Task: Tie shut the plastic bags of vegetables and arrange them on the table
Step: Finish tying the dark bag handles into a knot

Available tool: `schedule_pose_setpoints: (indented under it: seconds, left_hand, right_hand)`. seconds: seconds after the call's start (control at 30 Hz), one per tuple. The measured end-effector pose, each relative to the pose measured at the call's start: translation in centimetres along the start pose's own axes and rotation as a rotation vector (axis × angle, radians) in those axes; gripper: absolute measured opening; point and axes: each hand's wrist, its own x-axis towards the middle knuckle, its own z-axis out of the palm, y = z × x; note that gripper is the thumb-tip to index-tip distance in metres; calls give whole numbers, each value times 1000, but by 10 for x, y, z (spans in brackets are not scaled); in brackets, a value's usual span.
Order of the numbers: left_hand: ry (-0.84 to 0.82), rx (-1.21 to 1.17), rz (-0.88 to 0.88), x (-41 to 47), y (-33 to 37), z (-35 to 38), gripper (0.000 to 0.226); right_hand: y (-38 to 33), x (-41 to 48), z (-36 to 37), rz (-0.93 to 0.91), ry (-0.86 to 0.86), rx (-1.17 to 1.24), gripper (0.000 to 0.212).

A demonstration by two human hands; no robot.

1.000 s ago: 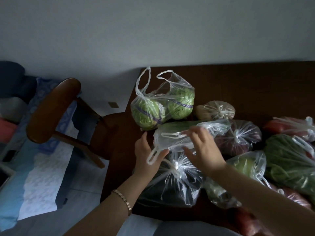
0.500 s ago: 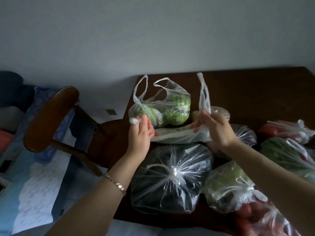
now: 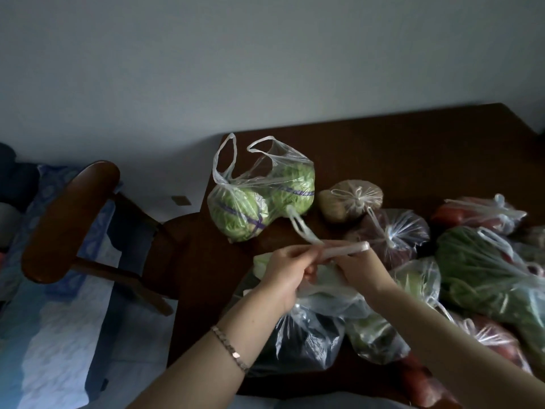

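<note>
Clear plastic bag of pale green vegetable (image 3: 326, 293), centre frame; left hand (image 3: 284, 271) and right hand (image 3: 358, 268) pinch its twisted handles (image 3: 351, 249), apparently crossed for knotting.

A dark wooden chair (image 3: 70, 219) stands before the pale wall (image 3: 265, 54), blue patterned bedding (image 3: 44, 349) spread beneath it, a small brown plate (image 3: 181, 200) just beyond its seat.

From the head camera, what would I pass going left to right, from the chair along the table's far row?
Wooden chair → open bag of cabbages → tied bag of brown vegetables → tied bag of purple vegetables → tied bag of red vegetables.
</note>
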Motion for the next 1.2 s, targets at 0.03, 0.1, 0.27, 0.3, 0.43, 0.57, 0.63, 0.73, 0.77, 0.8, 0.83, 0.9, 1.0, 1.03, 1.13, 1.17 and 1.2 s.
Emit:
schedule_pose_setpoints:
  seconds: [0.03, 0.1, 0.27, 0.3, 0.43, 0.57, 0.63, 0.73, 0.77, 0.8, 0.83, 0.9, 1.0, 1.03, 1.13, 1.17, 1.2]
  left_hand:
    - [-9, -25, -35, 0, -1, 1, 16]
    - [-44, -98, -99, 1, 1, 2, 16]
    - [26, -19, -8, 6, 2, 5, 17]
    - [38, 75, 57, 5, 0, 6, 14]
    - [164, 432, 511, 0, -12, 8, 16]
    - [112, 788, 943, -4, -21, 3, 26]
    - [40, 835, 976, -4, -22, 2, 35]
    - [56, 847, 1006, -2, -20, -1, 26]
    - [93, 830, 1010, -1, -20, -3, 21]
    - [141, 808, 1005, 2, -18, -3, 19]
    - [183, 781, 976, 3, -17, -3, 17]
    - [220, 724, 858, 5, -13, -3, 15]
    - [181, 675, 646, 8, -13, -3, 20]
    - [158, 673, 595, 8, -14, -1, 21]
    - [73, 633, 420, 6, -12, 5, 21]
    - [69, 624, 379, 7, -13, 6, 21]
    - [74, 627, 341, 7, -14, 6, 21]
  right_hand:
    - [0, -3, 1, -49, -28, 7, 29]
    - [1, -8, 1, -79, -78, 34, 33]
    - [6, -11, 4, -153, -29, 9, 21]
    - [5, -11, 4, -149, 17, 36, 23]
    - [7, -3, 2, 36, 191, 199, 29]
    - [8, 6, -2, 147, 263, 230, 15]
    - [8, 7, -5, 111, 246, 95, 10]
    - [5, 4, -9, -41, 234, -173, 27]
    - [3, 2, -10, -107, 200, -239, 21]
    - [0, -1, -10, -139, 144, -272, 13]
    - [-1, -4, -10, -137, 85, -258, 12]
    - [0, -9, -12, -72, -55, -38, 16]
    - [1, -11, -19, 17, -206, 349, 43]
    - [3, -11, -20, 24, -231, 430, 45]
    - [9, -11, -20, 3, -199, 428, 48]
    - [10, -11, -18, -18, -155, 360, 48]
    - [10, -11, -16, -53, -107, 283, 46]
